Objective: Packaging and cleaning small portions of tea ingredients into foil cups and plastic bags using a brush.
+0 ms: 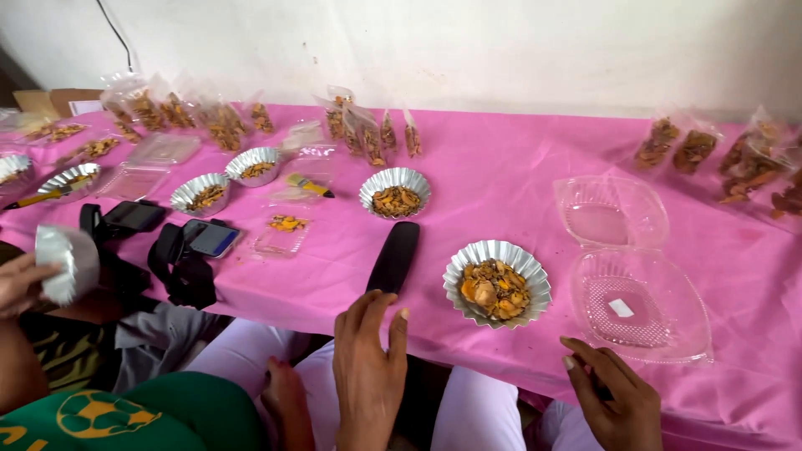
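A long surface point(501, 175) draped in bright pink cloth runs along a plain off-white wall point(459, 42). The left hand point(368, 367) rests at the near edge, its grip open and empty, fingertips just beside a black oblong device point(394, 255). The right hand point(610, 392) lies at the edge too, fingers loosely curled (whether it holds anything, I cannot tell), near an open clear clamshell container point(639, 276). Between the hands sits a fluted foil cup point(497, 282) of orange-brown pieces. More foil cups point(394, 190) and small clear bags point(368, 134) dot the cloth; another person's hand point(21, 284) holds a foil cup at far left.
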